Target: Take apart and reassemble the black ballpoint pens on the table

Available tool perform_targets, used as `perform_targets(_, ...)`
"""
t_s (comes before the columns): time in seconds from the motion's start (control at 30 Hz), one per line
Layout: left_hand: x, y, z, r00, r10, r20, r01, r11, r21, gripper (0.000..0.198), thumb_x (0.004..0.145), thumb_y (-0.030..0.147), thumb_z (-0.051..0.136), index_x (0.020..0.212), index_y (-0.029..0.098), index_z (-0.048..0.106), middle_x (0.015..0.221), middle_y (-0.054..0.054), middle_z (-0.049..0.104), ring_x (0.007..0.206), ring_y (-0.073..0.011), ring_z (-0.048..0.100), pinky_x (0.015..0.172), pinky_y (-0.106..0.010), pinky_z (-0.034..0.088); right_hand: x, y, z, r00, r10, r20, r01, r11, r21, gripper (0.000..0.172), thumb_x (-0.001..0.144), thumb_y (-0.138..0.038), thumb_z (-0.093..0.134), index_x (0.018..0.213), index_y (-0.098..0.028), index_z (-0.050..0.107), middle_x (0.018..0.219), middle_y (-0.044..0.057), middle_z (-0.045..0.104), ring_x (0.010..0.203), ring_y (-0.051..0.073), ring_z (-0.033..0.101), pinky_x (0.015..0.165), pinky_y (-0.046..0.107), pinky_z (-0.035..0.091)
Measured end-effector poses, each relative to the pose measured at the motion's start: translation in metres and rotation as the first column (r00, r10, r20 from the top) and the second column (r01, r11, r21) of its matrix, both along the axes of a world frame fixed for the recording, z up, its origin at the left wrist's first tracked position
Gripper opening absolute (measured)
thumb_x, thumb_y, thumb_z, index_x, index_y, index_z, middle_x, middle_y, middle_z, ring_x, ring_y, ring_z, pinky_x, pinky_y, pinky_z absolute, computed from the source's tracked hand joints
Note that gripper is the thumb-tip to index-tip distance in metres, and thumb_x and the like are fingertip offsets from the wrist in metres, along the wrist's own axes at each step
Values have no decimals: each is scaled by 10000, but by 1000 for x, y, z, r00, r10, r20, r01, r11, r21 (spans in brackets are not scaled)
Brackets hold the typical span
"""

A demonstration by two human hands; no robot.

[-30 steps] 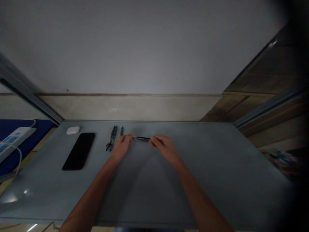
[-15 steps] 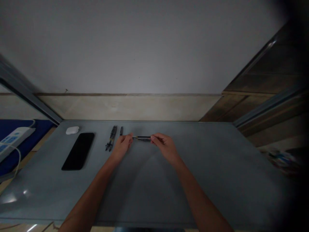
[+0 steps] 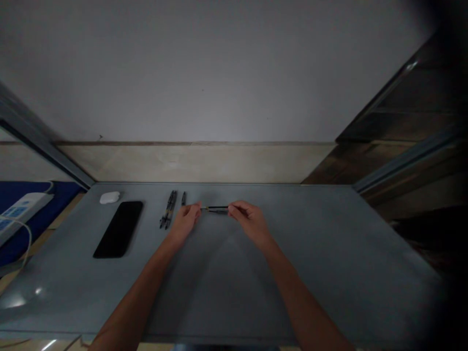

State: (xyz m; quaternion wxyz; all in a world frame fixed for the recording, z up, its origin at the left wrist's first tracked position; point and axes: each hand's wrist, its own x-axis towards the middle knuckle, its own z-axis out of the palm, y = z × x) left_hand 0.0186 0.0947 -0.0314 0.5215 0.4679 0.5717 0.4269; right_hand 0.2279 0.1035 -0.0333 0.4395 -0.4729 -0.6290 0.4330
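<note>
A thin dark pen refill (image 3: 217, 207) is stretched level between my two hands, a little above the grey table (image 3: 226, 292). My left hand (image 3: 187, 217) pinches its left end, where a small light tip shows. The right end is pinched by the fingers of my right hand (image 3: 248, 220). Just below the refill, a dark pen part (image 3: 218, 212) lies on the table, partly hidden by my right fingers. Left of my left hand lie dark pens (image 3: 168, 209) side by side, and another dark pen piece (image 3: 184, 198) rests just behind that hand.
A black phone (image 3: 119, 229) lies on the left of the table, with a white earphone case (image 3: 109, 197) behind it. Beyond the left edge, a white power strip (image 3: 22, 212) with a cable rests on blue cloth. A pale wall (image 3: 204, 163) borders the back.
</note>
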Motion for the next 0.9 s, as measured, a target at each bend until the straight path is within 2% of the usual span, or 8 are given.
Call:
perform_targets(0.1, -1, 1, -1, 1000, 7, 7, -7, 1000, -6, 497, 797, 609, 493, 530, 222, 329, 497, 57, 252, 440, -82, 217, 453, -266, 156, 0, 0, 0, 1000, -9, -1, 9, 1000, 15, 237, 846, -420, 630, 923, -210, 709, 822, 37, 693, 768, 175, 631, 695, 277, 476)
perform_targets(0.17, -1, 1, -4, 1000, -4, 9, 4, 1000, -7, 505, 797, 621, 491, 534, 224, 323, 496, 60, 244, 436, -82, 207, 446, -267, 146, 0, -1, 3, 1000, -1, 2, 1, 1000, -3, 264, 871, -442, 594, 861, -205, 710, 775, 36, 685, 733, 171, 627, 685, 279, 474)
perform_targets(0.27, -1, 2, -7, 1000, -17, 0, 17, 1000, 7, 513, 793, 629, 499, 535, 222, 323, 498, 63, 248, 432, -77, 200, 442, -262, 137, 0, -3, 7, 1000, 7, 8, -7, 999, -35, 396, 915, -488, 515, 702, -197, 679, 653, 31, 644, 642, 161, 606, 653, 280, 467)
perform_targets(0.33, 0, 2, -7, 1000, -19, -6, 19, 1000, 5, 510, 791, 630, 499, 538, 220, 332, 501, 64, 260, 431, -74, 209, 440, -256, 143, 0, -3, 8, 1000, 11, 13, -10, 999, -40, 430, 920, -504, 499, 668, -198, 664, 628, 30, 630, 624, 159, 599, 650, 281, 467)
perform_targets(0.57, -1, 3, -3, 999, 18, 27, -17, 1000, -21, 490, 773, 616, 505, 535, 221, 341, 478, 69, 262, 413, -73, 227, 429, -253, 161, -1, -1, 2, 1000, 23, 0, -23, 1000, 5, 256, 853, -448, 617, 886, -206, 696, 781, 29, 678, 750, 172, 624, 703, 279, 472)
perform_targets(0.77, 0, 2, -6, 1000, 5, 11, -4, 1000, -25, 502, 778, 621, 517, 531, 227, 328, 493, 62, 254, 423, -78, 208, 440, -268, 143, -2, -2, 2, 1000, 14, 6, -14, 999, -34, 432, 924, -508, 490, 676, -197, 659, 641, 31, 631, 634, 157, 596, 637, 273, 461)
perform_targets(0.9, 1, 1, -5, 1000, 4, 2, -4, 1000, -24, 497, 787, 613, 499, 531, 228, 315, 491, 67, 239, 421, -78, 209, 438, -267, 146, -2, -1, 3, 1000, 24, 0, -24, 1000, -16, 347, 907, -479, 531, 765, -197, 675, 724, 35, 661, 696, 163, 613, 674, 275, 472)
